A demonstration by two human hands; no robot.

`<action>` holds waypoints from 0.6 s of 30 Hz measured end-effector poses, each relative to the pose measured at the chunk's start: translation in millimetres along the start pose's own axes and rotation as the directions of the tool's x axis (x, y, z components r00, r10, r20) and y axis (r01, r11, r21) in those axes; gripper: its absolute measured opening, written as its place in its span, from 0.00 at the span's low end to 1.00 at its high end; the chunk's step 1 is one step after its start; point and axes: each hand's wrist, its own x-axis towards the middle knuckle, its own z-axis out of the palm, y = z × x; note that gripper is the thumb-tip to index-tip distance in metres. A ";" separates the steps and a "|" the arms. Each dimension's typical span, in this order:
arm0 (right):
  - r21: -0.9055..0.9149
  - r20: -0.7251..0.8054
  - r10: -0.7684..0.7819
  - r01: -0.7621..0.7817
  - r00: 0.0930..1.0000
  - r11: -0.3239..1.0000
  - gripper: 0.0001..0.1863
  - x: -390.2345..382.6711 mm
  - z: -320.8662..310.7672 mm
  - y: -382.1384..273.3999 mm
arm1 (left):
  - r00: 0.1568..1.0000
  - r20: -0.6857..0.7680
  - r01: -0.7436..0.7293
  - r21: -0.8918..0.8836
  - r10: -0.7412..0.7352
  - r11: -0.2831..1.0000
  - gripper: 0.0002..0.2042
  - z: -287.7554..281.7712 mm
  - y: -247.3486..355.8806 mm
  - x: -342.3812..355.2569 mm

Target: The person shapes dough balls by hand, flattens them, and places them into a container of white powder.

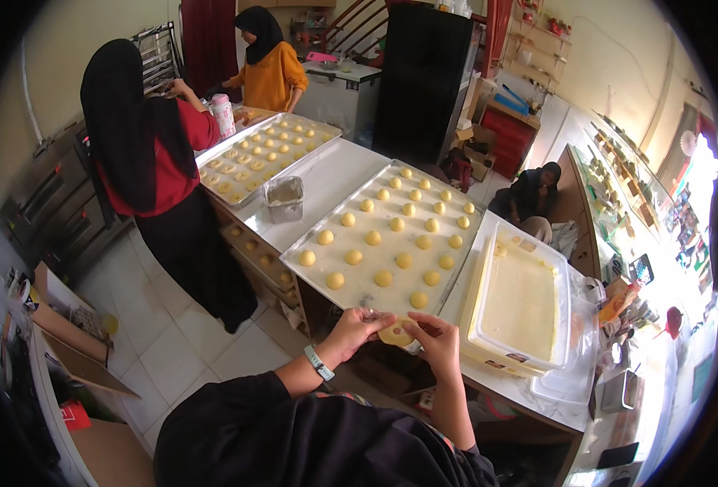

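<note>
Both hands meet at the near edge of the tray. Left hand (357,329) and right hand (438,339) pinch a flattened piece of yellow dough (395,333) between fingertips, fingers curled shut around its rim; the dough sits just past the fingertips, over the tray's near corner.

Beyond the fingers: a pale baking tray (326,280) carrying rows of yellow dough balls (383,277), spaced apart. Right of the right hand, a white plastic tub (566,325) of pale dough, its clear lid (574,390) under it.

Farther out, a second tray (213,162) of pieces, and a small clear container (284,199) between the trays on a white worktop (331,174). A person in red (152,162) stands at that far tray; another in orange (271,73) behind; a third (533,195) sits low by the shelves.

Underside of the held dough hidden by the fingers. Picture edges bend and darken.

White floor tiles (172,341) lie left of the left hand, with cardboard boxes (75,341) beyond.
</note>
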 end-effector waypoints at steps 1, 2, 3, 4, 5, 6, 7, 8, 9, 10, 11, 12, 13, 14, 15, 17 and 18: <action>0.007 -0.005 -0.002 0.002 1.000 1.000 0.13 0.6 2.7 1.2 | 0.999 0.033 0.029 -0.013 -0.029 0.999 0.12 -0.9 0.9 -0.3; 0.011 0.046 -0.042 0.042 0.998 0.999 0.13 0.4 5.9 2.6 | 0.999 0.036 0.031 -0.005 -0.031 0.999 0.12 -2.4 0.8 0.2; 0.019 0.099 -0.085 0.084 0.991 0.996 0.13 0.5 9.9 3.9 | 0.999 0.038 0.031 0.034 -0.033 0.999 0.12 -5.5 0.8 0.9; -0.001 0.098 -0.118 0.119 0.988 0.993 0.12 -1.3 13.1 3.8 | 0.999 0.040 0.031 0.073 -0.034 0.997 0.12 -8.3 1.1 1.4; 0.008 0.095 -0.124 0.124 0.988 0.992 0.12 -0.8 12.0 5.7 | 0.999 0.040 0.030 0.083 -0.033 0.996 0.12 -10.6 1.4 1.5; -0.025 0.079 -0.050 0.052 0.996 0.998 0.12 -1.4 5.6 8.9 | 1.000 -0.006 0.024 0.035 -0.024 0.999 0.12 -10.0 -1.0 1.5; -0.055 0.062 0.025 -0.021 0.998 0.998 0.13 -1.1 2.7 11.1 | 0.998 -0.053 0.016 -0.013 -0.016 1.000 0.12 -9.6 -1.8 1.8; -0.053 0.059 0.026 -0.023 0.998 0.998 0.13 0.7 4.1 11.8 | 0.998 -0.052 0.019 -0.011 -0.019 1.000 0.12 -9.4 -1.1 2.0; -0.016 0.039 -0.001 0.001 0.999 1.000 0.12 2.1 4.1 12.0 | 0.999 -0.017 0.034 -0.001 -0.034 0.999 0.12 -5.1 0.8 0.1; 0.020 0.019 -0.026 0.026 0.999 0.999 0.12 2.9 4.7 12.0 | 0.999 0.017 0.048 0.009 -0.048 0.999 0.12 -2.9 1.8 -0.7; 0.015 0.022 -0.019 0.018 1.000 1.000 0.12 1.4 6.8 10.0 | 0.999 0.014 0.052 0.000 -0.052 0.999 0.12 -3.6 0.8 0.3; 0.024 0.042 -0.022 0.021 0.999 0.999 0.13 -1.1 10.3 5.6 | 0.999 0.034 0.031 0.052 -0.033 0.998 0.12 -4.9 0.7 1.3; 0.033 0.063 -0.026 0.024 0.998 0.999 0.13 -2.5 12.2 3.7 | 0.998 0.053 0.009 0.103 -0.014 0.995 0.13 -6.2 0.9 1.9; 0.030 0.069 -0.021 0.019 0.997 0.999 0.13 -1.5 10.5 5.1 | 0.999 0.048 0.010 0.097 -0.015 0.995 0.13 -7.1 1.8 2.0; 0.033 0.042 -0.006 0.005 0.999 0.999 0.13 -0.6 7.0 7.3 | 1.000 -0.008 0.009 0.041 -0.009 0.999 0.13 -7.5 3.4 1.3; 0.036 0.020 0.013 -0.013 1.000 0.999 0.13 -0.5 6.2 8.1 | 0.998 -0.068 0.007 -0.017 -0.008 1.000 0.13 -7.3 5.5 -1.4; 0.037 0.003 0.012 -0.012 1.000 0.999 0.13 0.5 7.6 6.3 | 0.999 -0.038 0.031 -0.003 -0.031 1.000 0.13 -6.9 6.5 -3.0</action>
